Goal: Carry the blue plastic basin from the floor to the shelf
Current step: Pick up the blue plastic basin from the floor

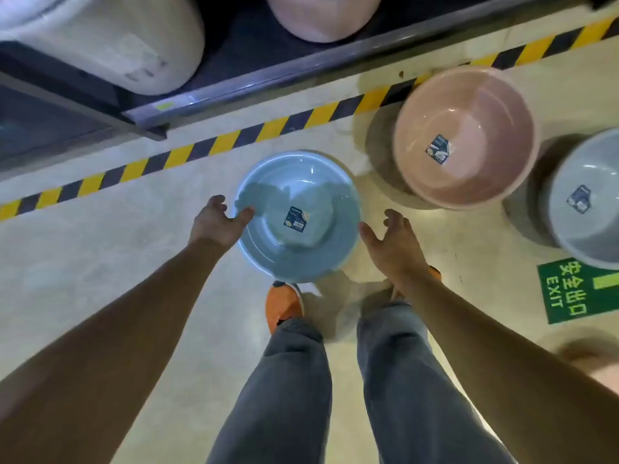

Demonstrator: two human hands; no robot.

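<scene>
Blue basin [298, 242] on beige floor [100, 262] by hazard tape [234, 139] – L hand [217, 222] & R hand [392, 242] fingers spread, empty

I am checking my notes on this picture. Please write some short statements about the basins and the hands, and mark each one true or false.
1. The blue basin stands on the floor, in front of the person's feet. True.
2. The right hand is closed around the blue basin's rim. False: it is open, beside the rim, holding nothing.
3. A pink basin stands on the floor near the striped tape. True.
4. The blue basin has no label inside. False: a dark label sits on its bottom.
5. The left hand is open at the basin's left rim. True.
6. The shelf holds the blue basin. False: it is not yet lifted.
</scene>
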